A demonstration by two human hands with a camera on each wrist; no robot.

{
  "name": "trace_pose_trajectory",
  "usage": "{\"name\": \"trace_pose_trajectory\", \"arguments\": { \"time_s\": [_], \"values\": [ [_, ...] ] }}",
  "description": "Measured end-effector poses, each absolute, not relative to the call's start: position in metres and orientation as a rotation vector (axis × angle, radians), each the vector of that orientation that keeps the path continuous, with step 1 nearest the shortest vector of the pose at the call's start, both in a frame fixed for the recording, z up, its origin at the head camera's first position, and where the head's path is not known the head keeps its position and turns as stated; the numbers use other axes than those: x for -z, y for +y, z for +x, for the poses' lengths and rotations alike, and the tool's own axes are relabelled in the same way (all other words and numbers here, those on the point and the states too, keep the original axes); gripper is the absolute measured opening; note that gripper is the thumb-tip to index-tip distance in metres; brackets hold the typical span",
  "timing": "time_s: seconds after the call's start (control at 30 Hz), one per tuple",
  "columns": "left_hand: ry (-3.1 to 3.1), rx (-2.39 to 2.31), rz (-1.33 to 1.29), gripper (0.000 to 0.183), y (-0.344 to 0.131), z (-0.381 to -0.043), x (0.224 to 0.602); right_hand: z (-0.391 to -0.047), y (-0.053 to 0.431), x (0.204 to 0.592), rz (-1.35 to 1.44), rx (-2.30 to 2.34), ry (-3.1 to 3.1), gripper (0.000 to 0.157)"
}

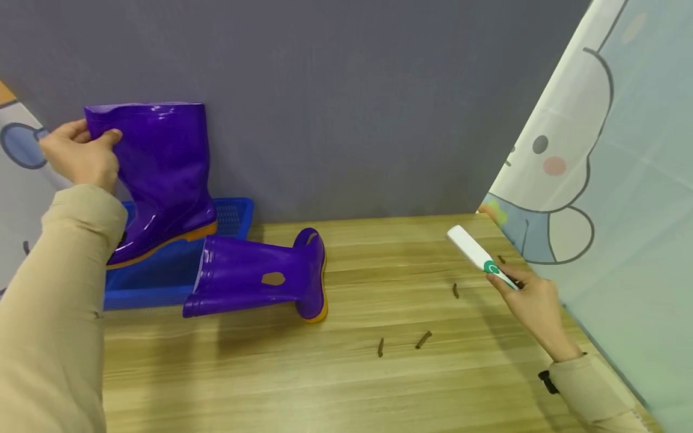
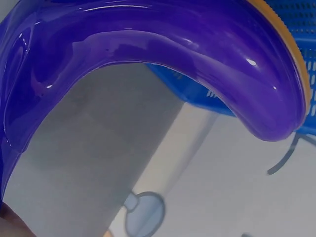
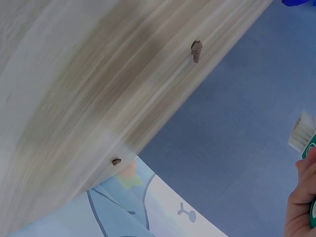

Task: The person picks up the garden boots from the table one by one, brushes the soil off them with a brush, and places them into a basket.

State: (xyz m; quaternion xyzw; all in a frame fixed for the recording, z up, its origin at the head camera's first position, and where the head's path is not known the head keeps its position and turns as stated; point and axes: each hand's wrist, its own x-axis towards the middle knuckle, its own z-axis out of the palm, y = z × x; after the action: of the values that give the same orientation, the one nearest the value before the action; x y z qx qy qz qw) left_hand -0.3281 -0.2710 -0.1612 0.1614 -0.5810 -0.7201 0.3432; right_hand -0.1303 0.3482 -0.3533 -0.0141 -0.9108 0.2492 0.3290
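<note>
My left hand (image 1: 86, 153) grips the top edge of a purple rain boot (image 1: 162, 150) with an orange sole. Toe tilted down, that boot is over a blue basket (image 1: 246, 219); its shaft and toe fill much of the left wrist view. A second purple boot (image 1: 243, 270) lies on its side, its shaft overlapping the basket's right edge. It bears a tan patch on the shaft and a smaller one near the foot. Above the table's right side my right hand (image 1: 533, 307) holds a white and green brush (image 1: 471, 246), whose pale bristles (image 3: 300, 134) show in the right wrist view.
Several small brown bits lie on the wood-grained table (image 1: 346, 391), one of them a short brown stick (image 1: 424, 340). A grey wall (image 1: 346, 108) stands behind, and a sheet (image 1: 639, 180) with cartoon prints hangs at the right.
</note>
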Motion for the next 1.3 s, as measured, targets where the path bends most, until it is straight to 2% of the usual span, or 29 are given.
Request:
{"name": "trace_pose_trajectory", "arguments": {
  "time_s": [0.13, 0.6, 0.87, 1.3],
  "values": [
    [-1.482, 1.863, 0.448, 0.030, -0.282, -0.327, 0.173, -0.129, 0.347, 0.355, -0.048, -0.658, -2.395, 0.029],
    [-1.397, 1.846, 0.680, 0.036, -0.328, -0.317, 0.228, -0.127, 0.349, 0.358, -0.033, -0.669, -2.415, 0.028],
    [-1.413, 1.860, 0.655, 0.040, -0.331, -0.312, 0.229, -0.125, 0.351, 0.358, -0.031, -0.651, -2.425, 0.028],
    [-1.800, 1.857, 0.606, 0.051, -0.345, -0.300, 0.225, -0.121, 0.352, 0.358, -0.034, -0.664, -2.425, 0.028]
  ]
}}
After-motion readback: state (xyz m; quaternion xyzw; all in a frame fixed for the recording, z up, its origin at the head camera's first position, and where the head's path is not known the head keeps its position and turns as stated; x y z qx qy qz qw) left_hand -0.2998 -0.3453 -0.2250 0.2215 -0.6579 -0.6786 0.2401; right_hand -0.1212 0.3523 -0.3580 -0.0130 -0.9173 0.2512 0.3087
